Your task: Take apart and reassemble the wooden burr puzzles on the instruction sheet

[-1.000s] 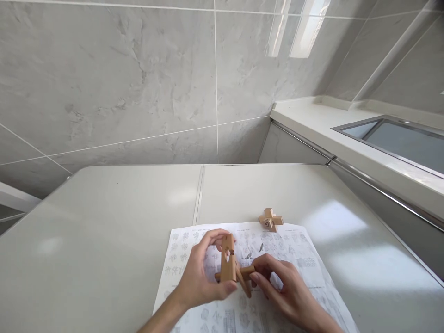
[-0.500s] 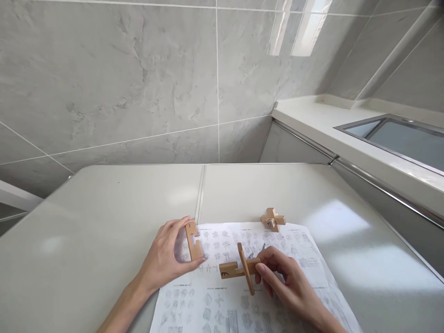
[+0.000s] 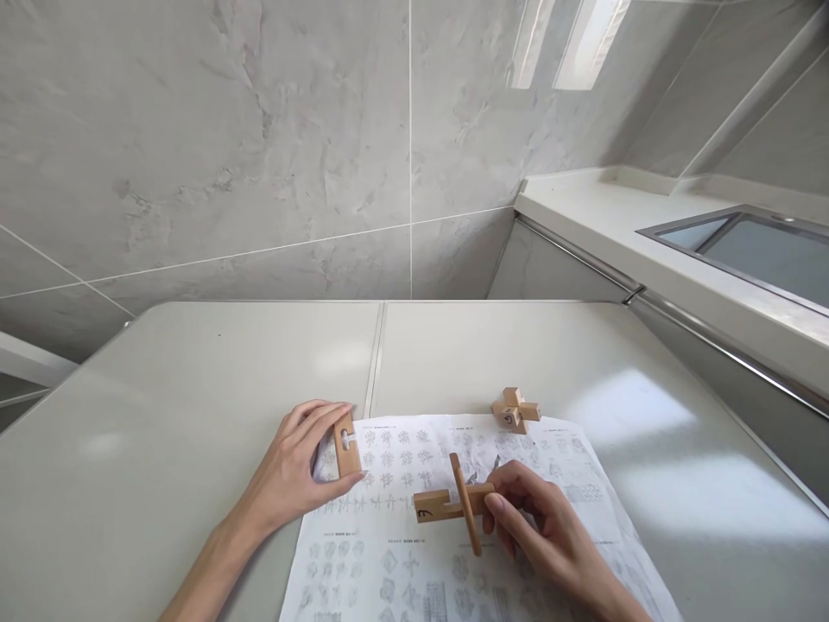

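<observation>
Between the thumb and fingertips of my left hand [image 3: 294, 466] is a notched wooden puzzle piece [image 3: 348, 451], gripped by its two ends, with its cut-out facing right. My right hand [image 3: 541, 523] pinches the right end of another wooden puzzle piece [image 3: 433, 506], which has a dark number mark on its left end and a notch in its upper edge. A rounded wooden stick [image 3: 465, 505] crosses this piece near the notch; how the two join is hidden. Both hands are above a printed sheet [image 3: 363, 549] with rows of small puzzle drawings.
An assembled wooden cross-shaped puzzle [image 3: 516, 410] sits at the sheet's far edge. The pale table [image 3: 259, 371] has a seam down its middle and meets a grey tiled wall [image 3: 311, 130]. At the right stands a white counter [image 3: 596, 203] with a sink [image 3: 751, 246].
My left hand has moved a little to the left with its notched piece and turned it slightly. The right hand keeps its crossed pieces nearly still. The camera view has shifted slightly.
</observation>
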`<state>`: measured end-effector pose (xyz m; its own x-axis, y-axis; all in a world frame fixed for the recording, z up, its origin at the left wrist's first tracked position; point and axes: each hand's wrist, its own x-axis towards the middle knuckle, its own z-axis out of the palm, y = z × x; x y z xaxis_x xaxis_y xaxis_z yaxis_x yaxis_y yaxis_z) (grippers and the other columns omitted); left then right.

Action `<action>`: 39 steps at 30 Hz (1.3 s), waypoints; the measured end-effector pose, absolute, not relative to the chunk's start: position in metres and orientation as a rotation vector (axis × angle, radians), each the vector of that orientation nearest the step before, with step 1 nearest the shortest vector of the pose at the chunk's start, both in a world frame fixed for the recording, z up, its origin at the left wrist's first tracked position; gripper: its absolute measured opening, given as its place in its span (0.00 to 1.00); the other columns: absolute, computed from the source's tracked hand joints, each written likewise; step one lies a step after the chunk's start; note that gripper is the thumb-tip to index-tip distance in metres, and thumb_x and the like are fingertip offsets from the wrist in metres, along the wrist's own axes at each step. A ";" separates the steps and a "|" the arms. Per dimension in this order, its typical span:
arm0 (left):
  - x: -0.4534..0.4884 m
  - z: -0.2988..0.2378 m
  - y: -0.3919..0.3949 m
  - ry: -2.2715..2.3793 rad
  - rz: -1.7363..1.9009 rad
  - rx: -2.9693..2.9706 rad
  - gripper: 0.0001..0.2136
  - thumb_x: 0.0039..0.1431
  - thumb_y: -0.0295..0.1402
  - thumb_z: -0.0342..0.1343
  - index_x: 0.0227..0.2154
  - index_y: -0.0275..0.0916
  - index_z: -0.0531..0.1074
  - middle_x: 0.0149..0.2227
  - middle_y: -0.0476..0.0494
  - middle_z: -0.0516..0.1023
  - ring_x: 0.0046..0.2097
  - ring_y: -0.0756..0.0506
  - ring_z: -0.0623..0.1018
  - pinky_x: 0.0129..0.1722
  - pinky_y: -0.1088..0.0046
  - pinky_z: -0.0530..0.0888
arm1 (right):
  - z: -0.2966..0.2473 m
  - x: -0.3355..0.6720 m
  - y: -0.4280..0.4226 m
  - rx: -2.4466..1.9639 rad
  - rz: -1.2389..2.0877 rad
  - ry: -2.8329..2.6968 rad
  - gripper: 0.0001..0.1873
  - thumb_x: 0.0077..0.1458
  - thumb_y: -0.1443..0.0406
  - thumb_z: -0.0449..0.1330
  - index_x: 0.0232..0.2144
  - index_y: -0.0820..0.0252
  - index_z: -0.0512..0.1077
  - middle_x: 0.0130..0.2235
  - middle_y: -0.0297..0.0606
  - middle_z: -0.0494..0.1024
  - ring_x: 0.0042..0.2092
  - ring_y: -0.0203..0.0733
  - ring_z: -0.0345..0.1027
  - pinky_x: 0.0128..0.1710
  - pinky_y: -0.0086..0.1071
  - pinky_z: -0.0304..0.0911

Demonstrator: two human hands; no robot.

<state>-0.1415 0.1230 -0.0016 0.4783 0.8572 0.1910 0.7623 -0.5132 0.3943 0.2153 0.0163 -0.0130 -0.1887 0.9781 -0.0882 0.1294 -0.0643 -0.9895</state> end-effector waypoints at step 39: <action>-0.055 0.017 0.055 0.785 0.355 1.703 0.23 0.80 0.50 0.46 0.33 0.41 0.70 0.25 0.47 0.83 0.29 0.46 0.79 0.50 0.64 0.72 | -0.011 0.208 0.014 -0.628 2.050 -1.121 0.26 0.63 0.48 0.73 0.55 0.54 0.73 0.38 0.35 0.77 0.33 0.35 0.72 0.29 0.26 0.62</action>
